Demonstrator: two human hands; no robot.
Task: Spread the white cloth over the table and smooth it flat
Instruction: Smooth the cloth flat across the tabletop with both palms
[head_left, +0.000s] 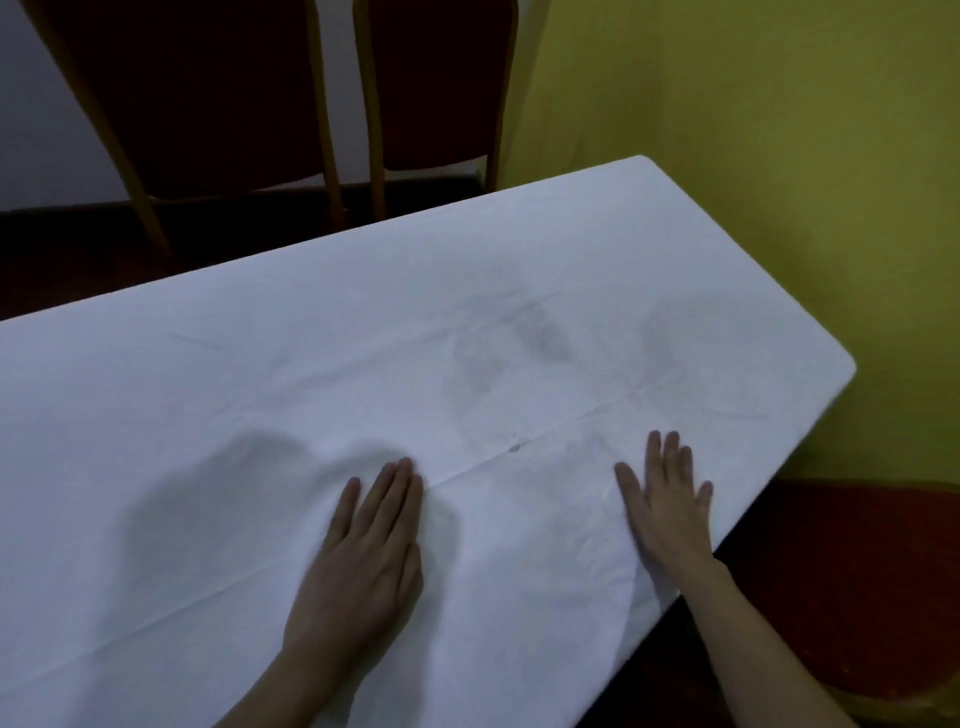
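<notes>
Far left, behind the table: two wooden-framed chairs (218, 104) with dark red backs, standing just beyond the far edge. White cloth (363, 353) covers the whole top in view, from the left margin to the rounded right end, and drapes over the far and right edges; the table itself is hidden beneath it. Left portion of the cloth lies mostly flat, with a long faint fold line running diagonally toward the near left. A soft raised bulge (244, 467) sits just left of the left hand (363, 540). That hand lies palm down on the cloth, fingers straight and pressed together, thumb a little apart. Between the hands a sharp crease (483, 467) runs up and to the right; a small dark speck (514, 448) sits on it. Fainter wrinkles and grey shading show farther back, mid-cloth. Right hand (665, 504) lies palm down too, fingers straight and slightly fanned, close to the near right edge, where the cloth falls away. Right of the table: a yellow wall (753, 156), and below it a red seat cushion (857, 582). Judgement: spreading looks done, smoothing under way. Left to do: press out the bulge, the central crease and the fainter wrinkles behind it.
</notes>
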